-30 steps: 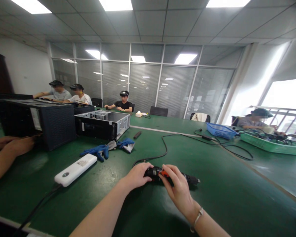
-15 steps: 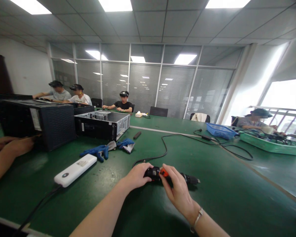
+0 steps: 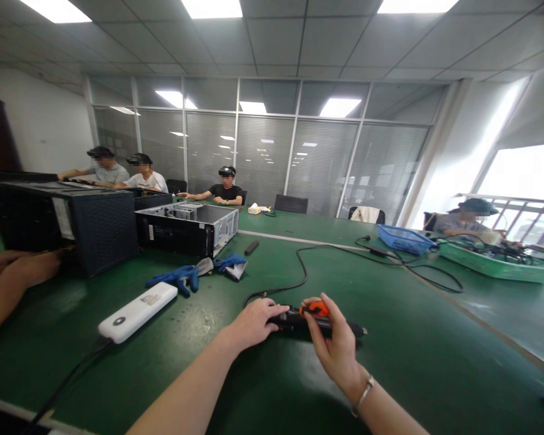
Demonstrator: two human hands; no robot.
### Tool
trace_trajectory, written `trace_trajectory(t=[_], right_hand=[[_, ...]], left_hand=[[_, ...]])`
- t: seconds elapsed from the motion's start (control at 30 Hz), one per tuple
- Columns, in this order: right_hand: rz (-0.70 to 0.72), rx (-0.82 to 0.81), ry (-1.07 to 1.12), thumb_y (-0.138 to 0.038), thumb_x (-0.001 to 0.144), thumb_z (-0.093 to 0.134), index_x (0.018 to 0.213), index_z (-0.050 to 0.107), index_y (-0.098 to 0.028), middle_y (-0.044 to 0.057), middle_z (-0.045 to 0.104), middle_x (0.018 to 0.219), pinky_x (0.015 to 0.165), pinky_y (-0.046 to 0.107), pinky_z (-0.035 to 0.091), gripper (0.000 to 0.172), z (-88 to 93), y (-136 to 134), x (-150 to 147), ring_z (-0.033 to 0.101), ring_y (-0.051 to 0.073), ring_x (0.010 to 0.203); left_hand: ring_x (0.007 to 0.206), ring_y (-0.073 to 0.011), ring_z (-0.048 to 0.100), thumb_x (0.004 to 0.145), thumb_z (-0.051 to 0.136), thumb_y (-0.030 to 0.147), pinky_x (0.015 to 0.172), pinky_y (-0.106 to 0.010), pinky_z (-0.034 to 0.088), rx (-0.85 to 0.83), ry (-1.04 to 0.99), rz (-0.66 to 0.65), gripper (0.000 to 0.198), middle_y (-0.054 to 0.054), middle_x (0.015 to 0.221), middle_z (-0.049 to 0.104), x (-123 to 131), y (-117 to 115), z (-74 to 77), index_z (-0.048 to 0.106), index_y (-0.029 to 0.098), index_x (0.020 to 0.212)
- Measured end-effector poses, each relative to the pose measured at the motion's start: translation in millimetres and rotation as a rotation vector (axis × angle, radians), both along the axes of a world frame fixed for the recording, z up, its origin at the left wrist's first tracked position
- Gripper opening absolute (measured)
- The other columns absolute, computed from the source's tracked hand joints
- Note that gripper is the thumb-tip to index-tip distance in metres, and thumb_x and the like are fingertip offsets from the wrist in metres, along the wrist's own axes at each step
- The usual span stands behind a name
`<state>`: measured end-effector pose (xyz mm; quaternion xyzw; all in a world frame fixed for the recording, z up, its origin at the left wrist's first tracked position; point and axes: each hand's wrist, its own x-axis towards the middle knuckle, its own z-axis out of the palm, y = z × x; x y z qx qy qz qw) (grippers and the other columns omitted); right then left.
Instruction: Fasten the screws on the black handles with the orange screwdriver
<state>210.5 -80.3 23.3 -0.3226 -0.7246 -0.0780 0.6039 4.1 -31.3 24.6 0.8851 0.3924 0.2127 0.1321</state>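
Observation:
A long black tool (image 3: 344,327) lies on the green table (image 3: 272,386), a small metal tip at its right end. My left hand (image 3: 256,320) is closed around its left part, thumb on the near side and fingers over the top. Just above the tool's middle, my right hand (image 3: 335,344) pinches an orange-and-black screwdriver (image 3: 317,309) by its handle. The screwdriver's shaft is hard to make out. A black cable (image 3: 304,272) runs from beside my left hand across the table.
A white power bank-like box (image 3: 138,311) with a cord and blue gloves (image 3: 176,278) lie to the left. Behind them stand a black computer case (image 3: 104,232) and an opened case (image 3: 185,232). Another person's hands (image 3: 31,266) reach into the black case. Blue (image 3: 403,240) and green baskets (image 3: 494,266) sit right.
My right hand has shifted slightly right and turned, showing more of the orange handle. My left hand stays on the black tool, its fingers stretched a bit further along it.

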Motion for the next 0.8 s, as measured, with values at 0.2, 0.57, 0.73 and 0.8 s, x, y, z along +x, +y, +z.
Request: trace_trajectory(t=[0.2, 0.57, 0.73, 0.8], right_hand=[[0.039, -0.18, 0.18, -0.02, 0.089, 0.054, 0.138, 0.033, -0.023, 0.009, 0.063, 0.105, 0.084, 0.041, 0.055, 0.054, -1.4, 6, 1, 0.065, 0.02, 0.092], [-0.022, -0.235, 0.376, -0.029, 0.087, 0.057, 0.141, 0.031, -0.022, 0.009, 0.064, 0.102, 0.081, 0.04, 0.055, 0.06, 5.5, 10, 7, 0.067, 0.02, 0.085], [-0.002, -0.391, 0.37, -0.033, 0.087, 0.056, 0.143, 0.027, -0.023, 0.009, 0.064, 0.1, 0.076, 0.036, 0.057, 0.064, 6.8, 15, 7, 0.067, 0.019, 0.082], [0.03, -0.42, 0.356, -0.034, 0.087, 0.056, 0.143, 0.027, -0.023, 0.008, 0.065, 0.099, 0.08, 0.038, 0.056, 0.065, 6.6, 16, 6, 0.067, 0.019, 0.082]], left_hand=[[0.111, -0.0233, 0.052, 0.081, 0.063, 0.02, 0.099, -0.038, 0.04, 0.06, 0.015, -0.028, 0.054, -0.005, 0.125, 0.053, 5, -2, -2.9, 0.049, 0.033, 0.131], [0.11, -0.0232, 0.054, 0.083, 0.062, 0.023, 0.098, -0.037, 0.041, 0.093, 0.045, -0.049, 0.052, -0.005, 0.125, 0.055, 6, -4, 1.4, 0.048, 0.03, 0.132], [0.111, -0.0235, 0.053, 0.083, 0.061, 0.023, 0.099, -0.038, 0.04, 0.091, 0.053, -0.039, 0.052, -0.006, 0.125, 0.055, 6, -4, -0.3, 0.048, 0.031, 0.133], [0.111, -0.0236, 0.053, 0.082, 0.062, 0.022, 0.098, -0.038, 0.04, 0.088, 0.055, -0.036, 0.053, -0.006, 0.125, 0.055, 6, -4, -0.4, 0.048, 0.031, 0.132]])
